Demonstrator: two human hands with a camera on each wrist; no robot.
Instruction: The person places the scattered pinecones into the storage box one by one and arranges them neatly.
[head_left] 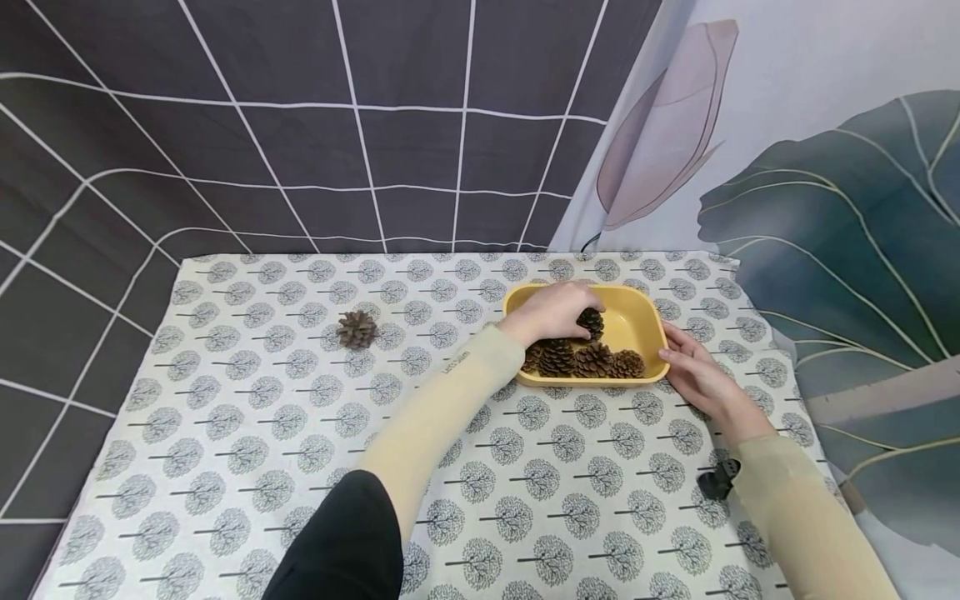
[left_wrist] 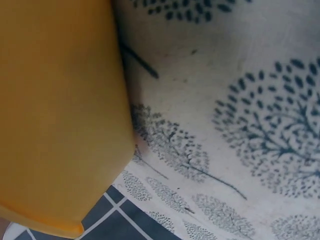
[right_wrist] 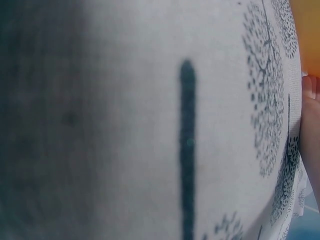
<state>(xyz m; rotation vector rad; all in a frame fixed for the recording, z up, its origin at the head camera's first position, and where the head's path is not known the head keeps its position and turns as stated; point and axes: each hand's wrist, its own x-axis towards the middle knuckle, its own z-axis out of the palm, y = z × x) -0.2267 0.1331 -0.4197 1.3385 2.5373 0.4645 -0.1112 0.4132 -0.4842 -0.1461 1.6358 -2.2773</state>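
Note:
A yellow plastic tub [head_left: 633, 321] sits on the patterned cloth, holding several brown pine cones [head_left: 594, 360] along its near side. My left hand [head_left: 555, 311] reaches over the tub's left part, its fingers curled round a darker pine cone [head_left: 592, 322] above the others. At the tub's right end, my right hand [head_left: 703, 375] grips the rim, thumb at the edge and fingers along the outer wall. In the left wrist view the tub's outer wall [left_wrist: 60, 110] fills the left side. Part of the right hand [right_wrist: 311, 125] shows at the right wrist view's edge, by the yellow wall.
A lone pine cone [head_left: 357, 330] lies on the cloth [head_left: 300, 450] left of the tub. Behind the table hangs a dark curtain [head_left: 405, 142] with white grid lines, and a leaf-printed curtain [head_left: 847, 250] stands on the right. A small black device [head_left: 718, 480] is on the right wrist.

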